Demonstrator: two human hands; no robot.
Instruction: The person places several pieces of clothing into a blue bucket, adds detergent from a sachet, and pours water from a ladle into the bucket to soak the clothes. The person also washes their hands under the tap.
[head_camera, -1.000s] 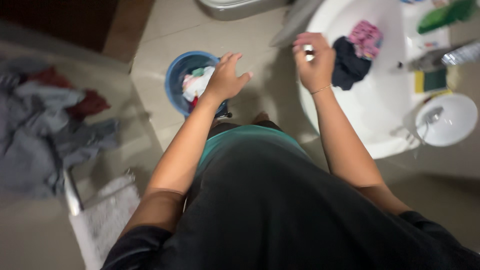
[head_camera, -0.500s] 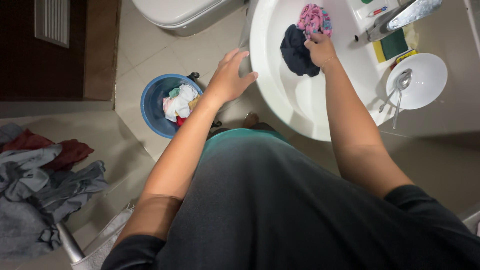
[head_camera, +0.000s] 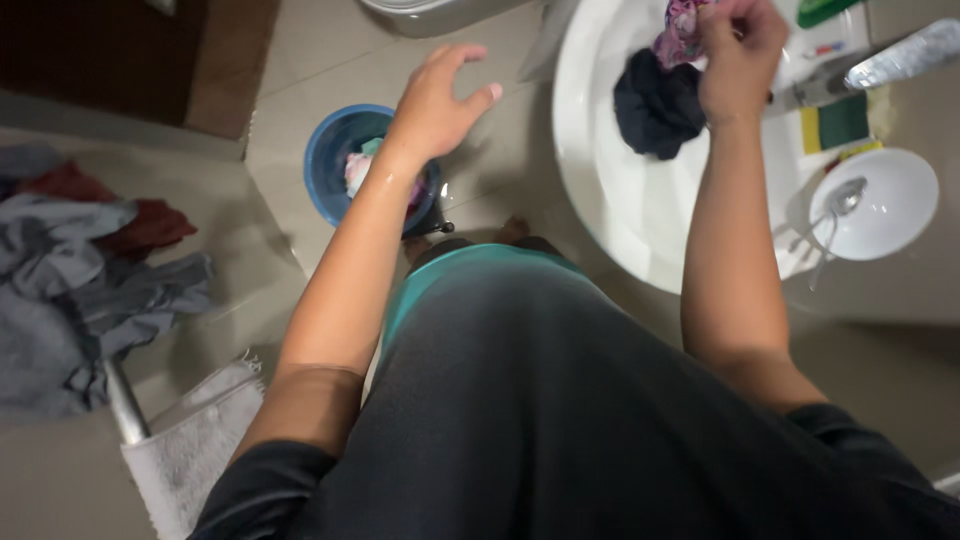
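Observation:
My right hand (head_camera: 740, 45) is closed on a pink patterned cloth (head_camera: 678, 25), held up over the white sink basin (head_camera: 620, 190). A dark navy cloth (head_camera: 655, 105) lies in the basin just left of that hand. My left hand (head_camera: 435, 95) hovers open with fingers spread, above the tiled floor between the basin and a blue bucket (head_camera: 335, 150). The bucket stands on the floor and holds several small cloths; my left forearm crosses over its right side.
A chrome tap (head_camera: 900, 55), a green sponge (head_camera: 842, 120) and a white bowl (head_camera: 895, 225) with spoons sit on the counter at right. A heap of grey and red clothes (head_camera: 80, 280) lies on the floor at left. A white towel (head_camera: 195, 440) lies near my feet.
My right hand has taken hold of the pink cloth and lifted it off the dark one. My left hand has risen slightly. The view has shifted.

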